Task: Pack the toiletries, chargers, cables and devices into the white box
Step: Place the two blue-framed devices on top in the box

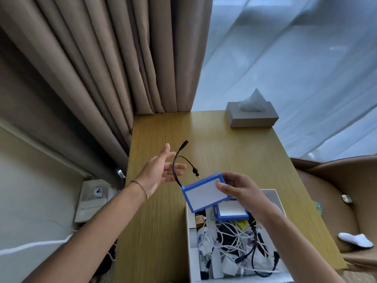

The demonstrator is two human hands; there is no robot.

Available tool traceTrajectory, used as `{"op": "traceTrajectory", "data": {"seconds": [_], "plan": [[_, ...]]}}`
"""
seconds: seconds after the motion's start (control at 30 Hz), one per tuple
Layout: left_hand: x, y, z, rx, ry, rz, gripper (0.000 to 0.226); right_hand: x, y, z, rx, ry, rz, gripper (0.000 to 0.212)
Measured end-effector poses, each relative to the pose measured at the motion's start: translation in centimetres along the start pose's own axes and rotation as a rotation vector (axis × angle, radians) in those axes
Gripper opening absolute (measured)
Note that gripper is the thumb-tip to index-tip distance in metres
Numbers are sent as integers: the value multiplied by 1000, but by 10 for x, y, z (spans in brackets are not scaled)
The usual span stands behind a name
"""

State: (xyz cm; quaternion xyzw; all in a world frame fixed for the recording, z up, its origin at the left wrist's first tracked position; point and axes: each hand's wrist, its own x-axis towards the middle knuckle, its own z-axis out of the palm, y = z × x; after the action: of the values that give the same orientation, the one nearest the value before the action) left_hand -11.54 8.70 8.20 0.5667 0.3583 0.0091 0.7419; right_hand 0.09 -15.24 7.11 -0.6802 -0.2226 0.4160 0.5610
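Note:
My right hand (237, 185) grips a blue-edged white flat device (204, 193) by its right end, holding it tilted above the far-left corner of the white box (188, 225). A black split cable (179, 160) with two plugs sticks up from the device's left corner. My left hand (161, 170) is open just left of that cable, fingers spread beside its loop, palm facing right. Inside the box lie a second blue-edged device (231, 211), tangled white cables (230, 235), black cables (253, 250) and bottles (202, 240).
The box sits at the near right of a wooden table (163, 221). A grey tissue box (252, 115) stands at the far right corner. Beige curtains (91, 68) hang left, a wall socket (98, 193) sits below them, and a beige armchair (334, 180) with a white slipper (356, 240) is on the right.

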Motion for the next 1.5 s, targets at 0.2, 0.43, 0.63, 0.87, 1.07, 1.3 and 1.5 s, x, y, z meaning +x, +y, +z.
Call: {"op": "traceTrajectory", "data": {"seconds": [0.2, 0.43, 0.63, 0.87, 1.07, 1.3, 1.5], "plan": [[-1, -3, 42, -305, -5, -43, 35, -42, 18, -24, 60, 17, 69, 11], [-23, -43, 86, 19, -76, 6, 25, -81, 51, -43, -50, -33, 242, 28], [-34, -64, 101, 387, -158, 100, 21, -93, 76, -54, -137, -61, 367, 16], [-35, -90, 111, 627, -131, 69, 21, -95, 96, -57, -231, -110, 494, 18], [-27, -106, 118, 795, -65, 105, 24, -89, 106, -53, -471, -135, 470, 14], [-17, -124, 121, 1055, -52, 177, 23, -88, 111, -53, -601, -123, 392, 20], [-13, -130, 126, 1399, 22, 352, 26, -90, 118, -51, -745, -71, 290, 24]]}}
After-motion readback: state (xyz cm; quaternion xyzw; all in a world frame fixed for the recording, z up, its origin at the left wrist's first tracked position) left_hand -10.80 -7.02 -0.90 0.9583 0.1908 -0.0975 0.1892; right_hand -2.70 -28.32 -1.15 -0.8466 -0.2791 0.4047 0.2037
